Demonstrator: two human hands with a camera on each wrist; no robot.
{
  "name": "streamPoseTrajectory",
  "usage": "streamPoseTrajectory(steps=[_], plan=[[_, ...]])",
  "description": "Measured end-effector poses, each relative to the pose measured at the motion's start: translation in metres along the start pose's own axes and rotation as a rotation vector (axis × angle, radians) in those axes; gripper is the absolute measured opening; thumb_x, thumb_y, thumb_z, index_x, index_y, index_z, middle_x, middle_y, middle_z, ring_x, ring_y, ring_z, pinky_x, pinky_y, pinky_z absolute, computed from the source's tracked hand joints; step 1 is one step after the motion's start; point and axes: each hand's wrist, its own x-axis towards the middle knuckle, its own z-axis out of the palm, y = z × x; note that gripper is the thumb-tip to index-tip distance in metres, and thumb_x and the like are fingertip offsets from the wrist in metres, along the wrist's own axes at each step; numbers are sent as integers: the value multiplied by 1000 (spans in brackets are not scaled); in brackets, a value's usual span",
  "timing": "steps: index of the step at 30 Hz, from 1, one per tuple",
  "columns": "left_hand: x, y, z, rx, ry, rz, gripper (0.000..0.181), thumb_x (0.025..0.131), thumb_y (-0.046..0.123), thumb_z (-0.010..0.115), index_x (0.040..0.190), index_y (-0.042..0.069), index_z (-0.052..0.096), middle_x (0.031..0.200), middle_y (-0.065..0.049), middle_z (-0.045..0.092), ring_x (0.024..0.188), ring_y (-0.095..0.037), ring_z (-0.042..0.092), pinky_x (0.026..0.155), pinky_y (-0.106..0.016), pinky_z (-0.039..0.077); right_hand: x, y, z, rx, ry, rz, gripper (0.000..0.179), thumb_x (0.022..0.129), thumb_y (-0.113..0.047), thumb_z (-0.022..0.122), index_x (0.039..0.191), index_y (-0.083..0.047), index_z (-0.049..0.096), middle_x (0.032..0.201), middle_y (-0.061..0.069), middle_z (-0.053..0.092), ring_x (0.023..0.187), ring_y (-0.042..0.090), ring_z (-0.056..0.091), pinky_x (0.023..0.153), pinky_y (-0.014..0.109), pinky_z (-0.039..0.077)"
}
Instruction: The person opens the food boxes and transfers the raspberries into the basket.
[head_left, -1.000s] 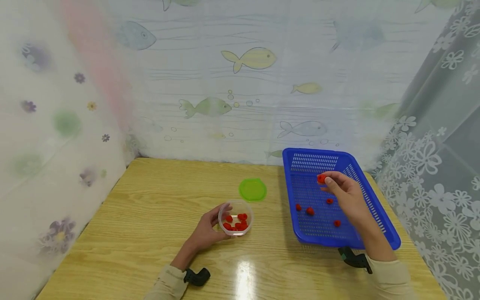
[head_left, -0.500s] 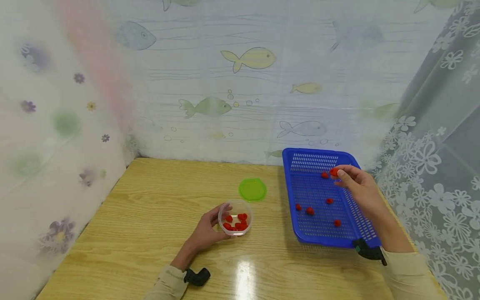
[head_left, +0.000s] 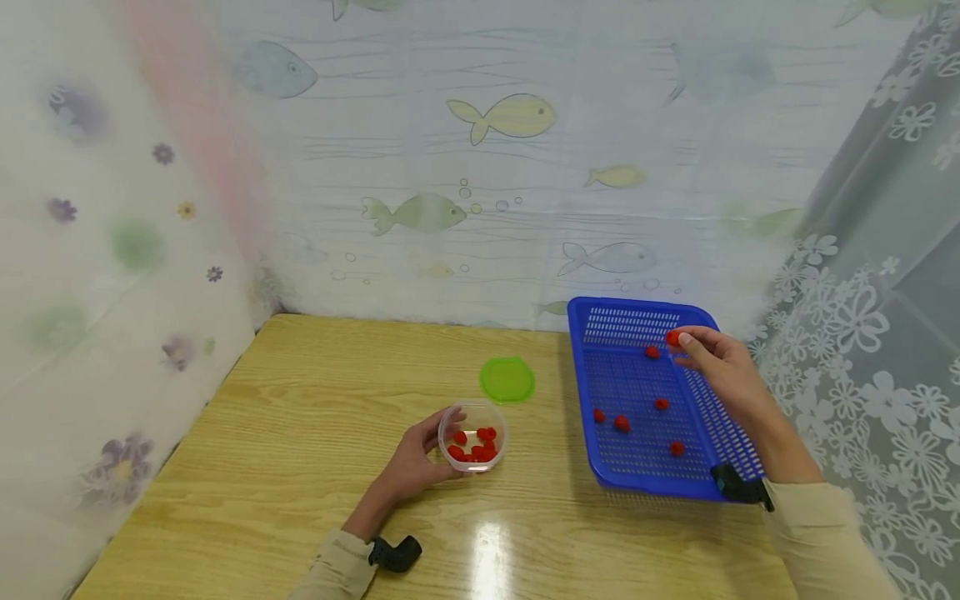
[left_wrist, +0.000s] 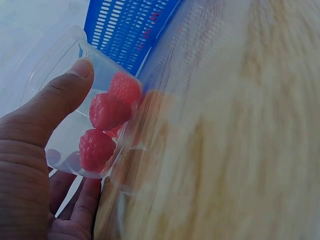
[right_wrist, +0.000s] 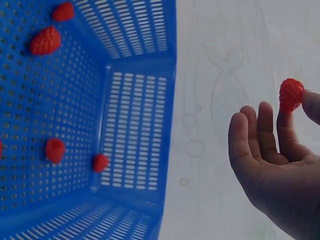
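My left hand (head_left: 417, 458) holds a clear plastic cup (head_left: 472, 408) from its left side, thumb and fingers round the wall, as the left wrist view also shows. Several red raspberries (left_wrist: 110, 111) lie in the cup's bottom. Over the right part of a blue plastic basket (head_left: 588, 433), my right hand (head_left: 723, 371) pinches one raspberry (right_wrist: 291, 95) between thumb and index finger; the other fingers are loosely bent. Below it, more raspberries (head_left: 622, 423) are scattered on the basket's slotted floor, one raspberry (right_wrist: 100, 163) close to the far wall.
A green lid (head_left: 507, 380) lies flat on the wooden table (head_left: 315, 400), just behind the cup. Fish-patterned sheeting (head_left: 420, 150) hangs at the table's back edge, and a lace curtain (head_left: 892, 375) hangs at the right.
My right hand has moved right and slightly away from me, with the pinched raspberry lifted toward the basket's far right; a raspberry near the far wall came into view. The left hand stays still.
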Motion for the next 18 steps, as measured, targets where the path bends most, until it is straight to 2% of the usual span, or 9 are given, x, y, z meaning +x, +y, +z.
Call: streamPoseTrajectory(steps=[12, 18], plan=[[-1, 0, -1, 4, 0, 5, 91, 78, 7, 89, 156, 10, 42, 150, -13, 53, 138, -31, 51, 108, -18, 43, 10, 9, -3, -13, 34, 18, 41, 109, -32, 48, 131, 3, 54, 109, -22, 58, 102, -11, 58, 85, 6, 49], [-1, 2, 0, -14, -6, 0, 91, 78, 6, 89, 156, 8, 41, 151, -16, 52, 139, -32, 50, 108, -17, 42, 12, 10, -2, -19, 50, 18, 51, 109, -33, 47, 139, 8, 49, 115, -25, 56, 106, -9, 55, 87, 5, 48]])
